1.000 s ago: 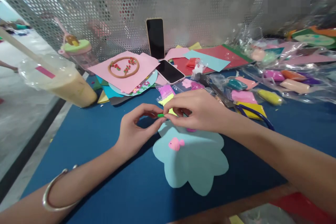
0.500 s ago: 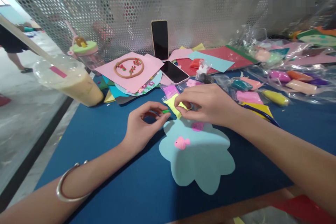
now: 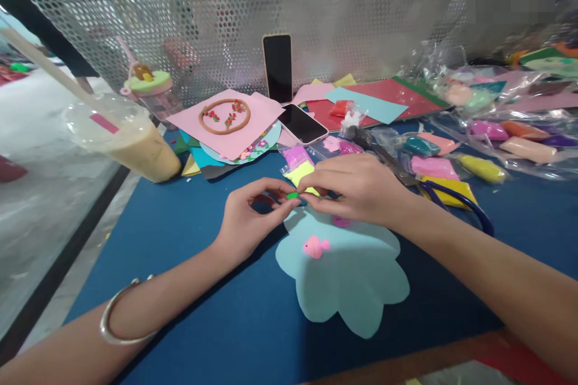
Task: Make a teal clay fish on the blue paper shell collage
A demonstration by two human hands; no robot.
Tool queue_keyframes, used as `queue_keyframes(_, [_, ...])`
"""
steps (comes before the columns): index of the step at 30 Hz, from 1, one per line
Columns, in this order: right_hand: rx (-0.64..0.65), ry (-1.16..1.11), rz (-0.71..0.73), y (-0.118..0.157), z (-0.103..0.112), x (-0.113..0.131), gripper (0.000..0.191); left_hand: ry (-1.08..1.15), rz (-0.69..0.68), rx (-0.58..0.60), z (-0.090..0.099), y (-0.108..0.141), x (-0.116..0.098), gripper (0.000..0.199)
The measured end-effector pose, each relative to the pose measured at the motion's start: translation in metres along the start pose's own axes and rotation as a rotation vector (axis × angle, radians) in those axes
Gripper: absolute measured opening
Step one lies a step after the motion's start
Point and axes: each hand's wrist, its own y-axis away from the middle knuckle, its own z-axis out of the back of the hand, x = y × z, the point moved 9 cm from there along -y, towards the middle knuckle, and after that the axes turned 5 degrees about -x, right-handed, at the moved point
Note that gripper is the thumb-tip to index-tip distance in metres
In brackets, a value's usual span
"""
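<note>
Right-hand fingertips, apart from the green piece half a second earlier, now meet its right end, and the scissors (image 3: 401, 174) show more fully beyond that wrist. Clock directions are taken from the small green piece (image 3: 292, 195), with 12 o'clock pointing away from the wearer; it is held above the far-left edge of the pale blue scalloped paper (image 3: 345, 283). The left hand (image 3: 244, 216) pinches it between thumb and forefinger. The right hand (image 3: 361, 189) has thumb and forefinger drawn together at the piece; how firmly they grip cannot be told. On the paper, a pink fish (image 3: 313, 246) lies at 5 o'clock and a magenta piece (image 3: 342, 222), partly hidden under the right hand, at 4. A yellow packet (image 3: 301, 173) lies just beyond at 12 to 1, and farther along 12 are a flat phone (image 3: 303, 124) and an upright phone (image 3: 278, 69). Pink card (image 3: 235, 145) bearing a brown ring (image 3: 224, 132) lies at 10 to 11; a tilted drink cup (image 3: 144, 153) is at 9. Scissors are near 3, on the blue table (image 3: 180, 325).
</note>
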Motion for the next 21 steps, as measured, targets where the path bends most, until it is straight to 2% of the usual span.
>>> queue_keyframes(5, [-0.001, -0.004, -0.002, 0.002, -0.001, -0.001, 0.01, -0.004, 0.007, -0.004, 0.0, 0.0, 0.0, 0.012])
queue_keyframes(13, [0.006, -0.081, -0.097, 0.004, -0.002, -0.006, 0.01, 0.014, 0.026, 0.007, -0.001, 0.001, 0.001, 0.01])
queue_keyframes(17, [-0.006, -0.12, -0.208, 0.01, 0.009, -0.018, 0.012, 0.005, 0.025, 0.0, 0.001, 0.0, 0.0, 0.008])
queue_keyframes(21, [0.031, -0.114, -0.33, 0.029, 0.02, -0.034, 0.013, -0.018, 0.025, 0.002, 0.0, -0.001, 0.0, 0.009])
